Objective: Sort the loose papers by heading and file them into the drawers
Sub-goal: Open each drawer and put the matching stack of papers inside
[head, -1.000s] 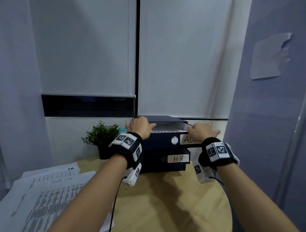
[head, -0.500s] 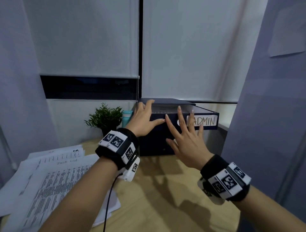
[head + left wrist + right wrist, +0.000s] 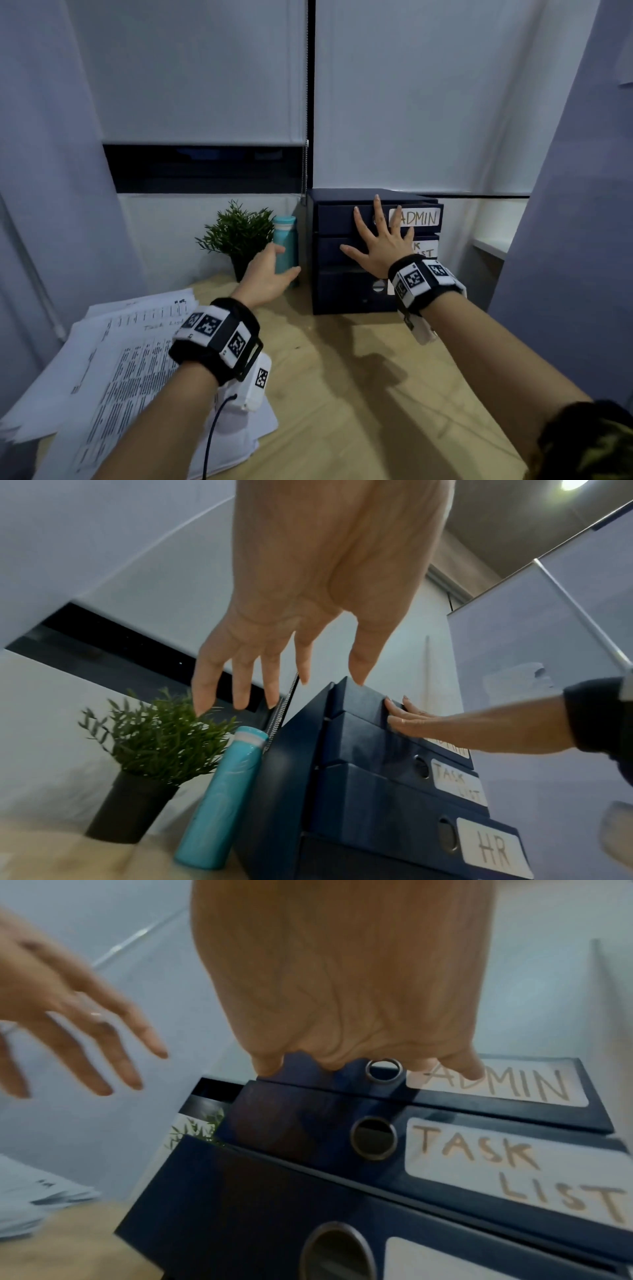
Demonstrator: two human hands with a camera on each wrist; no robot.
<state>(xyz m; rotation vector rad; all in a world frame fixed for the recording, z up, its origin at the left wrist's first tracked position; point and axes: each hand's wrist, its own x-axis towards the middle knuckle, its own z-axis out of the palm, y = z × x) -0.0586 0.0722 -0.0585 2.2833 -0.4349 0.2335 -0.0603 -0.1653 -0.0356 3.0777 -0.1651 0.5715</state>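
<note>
At center right, the right hand (image 3: 380, 245) presses flat, fingers spread, against the ADMIN drawer (image 3: 337, 218); the left hand (image 3: 265, 275) hovers open, holding nothing.

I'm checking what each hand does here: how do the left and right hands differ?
The right hand presses flat on the drawer unit, fingertips on the ADMIN drawer; the left hand touches nothing, beside the teal bottle. The right reaches higher. Both are open, empty and wear tagged wristbands.
</note>
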